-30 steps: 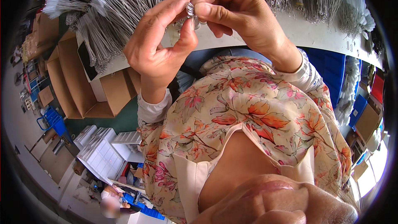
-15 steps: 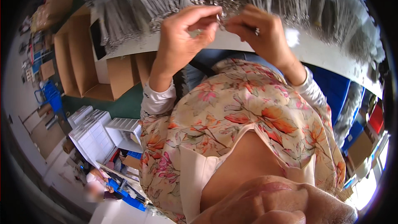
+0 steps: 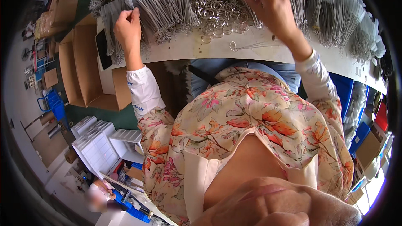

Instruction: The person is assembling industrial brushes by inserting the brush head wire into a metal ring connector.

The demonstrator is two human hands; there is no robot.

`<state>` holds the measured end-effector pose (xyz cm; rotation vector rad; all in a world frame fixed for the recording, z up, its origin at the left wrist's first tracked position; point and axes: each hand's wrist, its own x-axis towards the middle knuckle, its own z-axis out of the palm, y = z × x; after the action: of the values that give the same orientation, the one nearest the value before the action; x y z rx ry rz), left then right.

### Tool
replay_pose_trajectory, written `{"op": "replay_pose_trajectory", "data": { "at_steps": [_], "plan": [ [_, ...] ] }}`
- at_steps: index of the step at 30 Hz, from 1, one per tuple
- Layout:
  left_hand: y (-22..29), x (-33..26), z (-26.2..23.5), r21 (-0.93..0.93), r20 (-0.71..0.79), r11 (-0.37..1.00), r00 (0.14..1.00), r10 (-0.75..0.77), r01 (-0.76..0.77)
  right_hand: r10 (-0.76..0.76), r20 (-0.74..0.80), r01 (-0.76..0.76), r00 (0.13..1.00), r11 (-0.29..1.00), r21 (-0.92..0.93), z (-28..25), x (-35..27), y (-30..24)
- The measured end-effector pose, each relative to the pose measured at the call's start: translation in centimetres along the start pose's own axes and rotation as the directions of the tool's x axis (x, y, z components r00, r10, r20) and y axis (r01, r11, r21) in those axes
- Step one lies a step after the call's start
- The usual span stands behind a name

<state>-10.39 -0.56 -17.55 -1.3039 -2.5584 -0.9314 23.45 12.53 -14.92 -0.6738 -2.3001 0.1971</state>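
My left hand (image 3: 128, 27) is at the left bundles of thin wire-handled brushes (image 3: 161, 10), thumb and fingers pinched together; what lies between the fingertips is too small to make out. Over the bundle right of centre, my right hand (image 3: 274, 10) reaches with its fingers stretched out and apart, and nothing shows in them. Between the two hands lies a heap of shiny metal split rings (image 3: 215, 4). Nearer to me, a single ring (image 3: 233, 46) rests on the white table with several thin wires running from it toward my right wrist.
More brushes (image 3: 351, 29) with white bristle ends line the table's right side. A dark flat device (image 3: 103, 49) lies at the table's left edge, beside an open cardboard box (image 3: 79, 65). White plastic crates (image 3: 96, 146) stand on the floor; another person sits farther off at lower left.
My hands were together at the middle, fingers on a small metal ring. They have parted, left hand to the left bundles, right hand up and right. The ring with wires now shows on the table.
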Motion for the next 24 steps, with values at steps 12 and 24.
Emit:
{"op": "replay_pose_trajectory", "data": {
  "at_steps": [12,24],
  "plan": [
    [5.2,0.9,-0.9,0.103,-0.096,0.978,0.977,0.189,-0.180,0.484,0.149,-0.490,0.862,0.872,0.000,-0.8,4.8,4.4],
    [-10.5,5.3,-2.8,0.549,0.263,0.835,0.957,-0.122,-0.045,0.606,-0.029,-0.454,0.795,0.627,0.633,-8.8,2.2,8.2]
  ]
}}
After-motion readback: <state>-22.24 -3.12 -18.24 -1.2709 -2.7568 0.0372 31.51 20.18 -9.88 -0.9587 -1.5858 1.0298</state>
